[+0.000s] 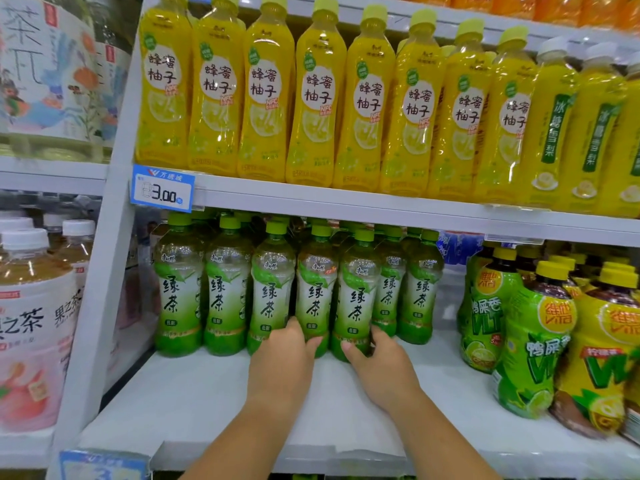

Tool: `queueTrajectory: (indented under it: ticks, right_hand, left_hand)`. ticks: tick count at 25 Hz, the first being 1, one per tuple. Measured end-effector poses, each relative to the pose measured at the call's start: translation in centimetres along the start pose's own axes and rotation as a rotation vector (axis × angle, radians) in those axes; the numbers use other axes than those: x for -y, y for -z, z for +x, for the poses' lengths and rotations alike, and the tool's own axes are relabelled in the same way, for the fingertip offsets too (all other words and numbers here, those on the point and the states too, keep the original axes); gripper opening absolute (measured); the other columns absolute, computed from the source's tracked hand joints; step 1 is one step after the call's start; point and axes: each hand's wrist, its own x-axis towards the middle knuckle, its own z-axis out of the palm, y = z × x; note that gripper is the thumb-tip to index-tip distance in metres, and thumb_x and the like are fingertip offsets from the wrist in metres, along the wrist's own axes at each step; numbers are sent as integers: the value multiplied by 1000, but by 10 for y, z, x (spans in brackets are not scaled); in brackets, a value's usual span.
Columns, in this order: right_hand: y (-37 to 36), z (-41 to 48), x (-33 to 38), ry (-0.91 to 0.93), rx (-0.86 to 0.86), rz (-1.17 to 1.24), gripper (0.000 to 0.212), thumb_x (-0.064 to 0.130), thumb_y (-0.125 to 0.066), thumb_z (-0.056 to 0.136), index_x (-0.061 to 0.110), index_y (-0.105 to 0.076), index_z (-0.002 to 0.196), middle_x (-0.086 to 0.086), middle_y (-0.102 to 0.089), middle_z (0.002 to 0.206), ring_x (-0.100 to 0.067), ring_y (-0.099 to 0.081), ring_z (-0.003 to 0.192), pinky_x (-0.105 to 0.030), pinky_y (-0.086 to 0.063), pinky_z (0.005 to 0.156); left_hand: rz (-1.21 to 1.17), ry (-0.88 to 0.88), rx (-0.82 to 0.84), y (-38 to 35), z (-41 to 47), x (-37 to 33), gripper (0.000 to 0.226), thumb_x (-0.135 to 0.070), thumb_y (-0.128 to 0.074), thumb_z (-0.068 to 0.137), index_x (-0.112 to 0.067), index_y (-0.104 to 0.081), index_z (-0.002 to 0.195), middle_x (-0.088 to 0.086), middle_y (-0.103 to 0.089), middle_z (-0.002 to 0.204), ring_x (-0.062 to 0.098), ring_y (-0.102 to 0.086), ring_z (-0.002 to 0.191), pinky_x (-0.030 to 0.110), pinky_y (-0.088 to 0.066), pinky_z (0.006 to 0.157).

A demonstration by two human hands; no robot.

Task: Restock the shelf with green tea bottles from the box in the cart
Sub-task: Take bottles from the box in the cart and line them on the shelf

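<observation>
Several green tea bottles with green caps stand upright in rows at the back of the white lower shelf (194, 393). My left hand (282, 355) wraps the base of one green tea bottle (315, 292) in the front row. My right hand (377, 362) grips the base of the neighbouring green tea bottle (356, 299) to its right. Both bottles stand on the shelf. The box and the cart are out of view.
Yellow honey pomelo bottles (263, 88) fill the shelf above, with a 3.00 price tag (162, 188) on its edge. Yellow-capped lime tea bottles (533, 334) crowd the lower shelf's right side. Large white-capped bottles (31, 320) stand in the left bay. Bare shelf lies in front of the tea rows.
</observation>
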Motion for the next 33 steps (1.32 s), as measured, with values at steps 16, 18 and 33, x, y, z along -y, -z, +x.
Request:
queueTrajectory:
  ticks: [16,18,33]
  right_hand:
    - [5,-2,8,-60,2,-3,38,48,-67,87,37,-54,121,23,-60,103,-8,-58,103,-27,-42,85]
    - [9,-6,11,-70,-6,28,49,47,-69,87,31,-53,130,20,-58,112,-9,-57,111,-26,-40,89]
    - [44,-92,40,-214,138,62,64,57,-52,94,28,-37,150,3,-43,152,-16,-45,133,-29,-35,97]
  left_hand:
    - [-71,62,54,5,0,0,26,-44,-61,95,-19,-53,99,0,-67,89,24,-67,88,33,-51,66]
    - [-120,71,72,11,-5,0,24,-40,-61,95,-17,-58,103,2,-67,94,25,-66,92,36,-54,74]
    - [-508,131,345,73,-67,7,51,-43,-50,101,-15,-52,143,3,-56,143,17,-53,129,30,-39,108]
